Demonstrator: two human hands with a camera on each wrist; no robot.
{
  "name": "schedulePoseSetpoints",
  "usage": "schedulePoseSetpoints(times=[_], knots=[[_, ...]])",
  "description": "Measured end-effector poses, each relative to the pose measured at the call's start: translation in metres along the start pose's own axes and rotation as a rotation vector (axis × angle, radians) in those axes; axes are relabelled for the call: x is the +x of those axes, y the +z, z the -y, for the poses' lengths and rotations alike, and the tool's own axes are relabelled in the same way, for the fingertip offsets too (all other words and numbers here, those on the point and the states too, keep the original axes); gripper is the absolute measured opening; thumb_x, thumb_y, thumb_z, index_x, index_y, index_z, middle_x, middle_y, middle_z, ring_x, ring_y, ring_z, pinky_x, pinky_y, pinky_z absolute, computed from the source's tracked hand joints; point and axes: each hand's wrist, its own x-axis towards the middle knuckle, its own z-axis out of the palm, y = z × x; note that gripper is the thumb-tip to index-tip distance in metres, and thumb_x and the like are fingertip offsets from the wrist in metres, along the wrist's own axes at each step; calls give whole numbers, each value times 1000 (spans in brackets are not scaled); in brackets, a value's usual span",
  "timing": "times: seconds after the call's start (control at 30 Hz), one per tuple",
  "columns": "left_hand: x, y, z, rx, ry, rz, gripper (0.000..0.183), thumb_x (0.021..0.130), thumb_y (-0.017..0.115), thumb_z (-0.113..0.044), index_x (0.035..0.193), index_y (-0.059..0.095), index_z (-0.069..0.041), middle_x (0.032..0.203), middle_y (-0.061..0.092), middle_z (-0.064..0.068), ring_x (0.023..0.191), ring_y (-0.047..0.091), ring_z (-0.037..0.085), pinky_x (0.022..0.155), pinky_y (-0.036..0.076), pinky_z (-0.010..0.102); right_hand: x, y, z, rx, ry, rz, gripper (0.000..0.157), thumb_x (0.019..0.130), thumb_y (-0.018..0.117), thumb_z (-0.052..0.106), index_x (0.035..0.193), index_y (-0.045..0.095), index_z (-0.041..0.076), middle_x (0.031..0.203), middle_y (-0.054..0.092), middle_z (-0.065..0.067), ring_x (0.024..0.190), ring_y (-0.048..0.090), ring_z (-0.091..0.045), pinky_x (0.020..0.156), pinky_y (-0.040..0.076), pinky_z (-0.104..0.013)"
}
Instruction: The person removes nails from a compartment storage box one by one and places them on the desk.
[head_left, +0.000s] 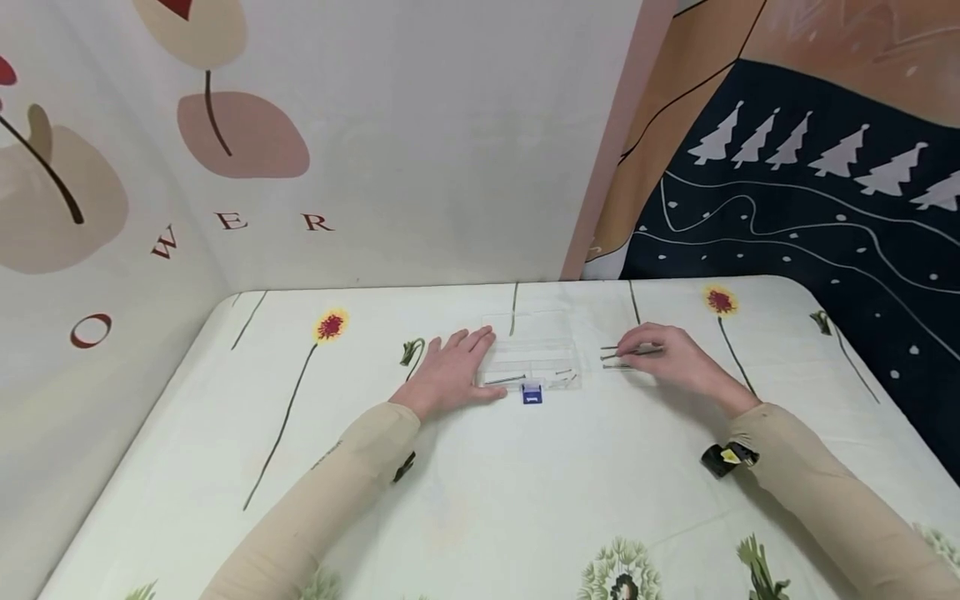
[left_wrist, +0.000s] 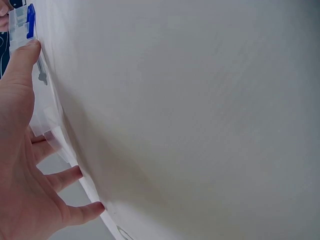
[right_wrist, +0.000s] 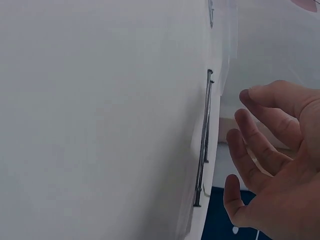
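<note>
A clear plastic compartment box (head_left: 551, 354) lies with its lid raised toward the back; a blue latch (head_left: 532, 394) sits on its front edge. My left hand (head_left: 452, 373) rests at the box's left side, fingers spread, thumb by the front left corner. Just right of the box, my right hand (head_left: 675, 357) hovers over several long thin metal nails (right_wrist: 203, 135) lying on the cloth. In the right wrist view its fingers bend loosely, thumb and index tips close together, with nothing visible between them. One long nail (head_left: 506, 380) and a few small ones (head_left: 564, 374) are inside the box.
A white floral cloth (head_left: 540, 475) covers the table. Behind it hangs a pale printed curtain (head_left: 450, 150), and at right a dark cloth (head_left: 795, 192) with white trees. A black wrist camera (head_left: 727, 457) sits at the right cuff.
</note>
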Motion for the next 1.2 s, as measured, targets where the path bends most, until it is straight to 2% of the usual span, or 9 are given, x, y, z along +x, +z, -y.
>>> schedulePoseSetpoints(times=[0.27, 0.57, 0.77, 0.93, 1.2], knots=[[-1, 1, 0, -4, -3, 5, 93, 87, 53, -68, 154, 23, -11, 160, 19, 3, 142, 22, 34, 107, 21, 62, 11, 15, 7, 76, -8, 54, 12, 88, 68, 0, 98, 73, 2, 104, 66, -10, 102, 58, -25, 90, 48, -46], [-1, 2, 0, -4, 1, 1, 93, 87, 52, -68, 154, 23, -10, 159, 19, 4, 142, 22, 35, 107, 21, 63, 26, 31, 20, 122, -24, 83, 12, 89, 66, -1, 98, 73, 4, 107, 65, -11, 108, 56, -29, 95, 45, -51], [-2, 1, 0, -8, 6, -8, 93, 87, 53, -67, 154, 24, -10, 159, 19, 4, 142, 22, 35, 107, 21, 63, 32, 39, 27, 112, -24, 111, 11, 90, 66, 3, 98, 73, 5, 111, 64, -10, 111, 55, -28, 98, 40, -53], [0, 1, 0, -4, -3, -5, 93, 86, 54, -67, 154, 24, -11, 159, 20, 4, 141, 23, 35, 107, 22, 62, 34, 43, 32, 104, -50, 108, 10, 89, 68, 4, 97, 74, 5, 112, 63, -10, 112, 54, -28, 97, 40, -49], [1, 1, 0, -1, -16, -3, 93, 85, 57, -67, 153, 26, -11, 159, 21, 4, 141, 24, 35, 106, 23, 62, 41, 56, 40, 14, -117, 97, 10, 85, 71, 7, 94, 76, 11, 121, 58, -11, 121, 39, -33, 100, 30, -52]])
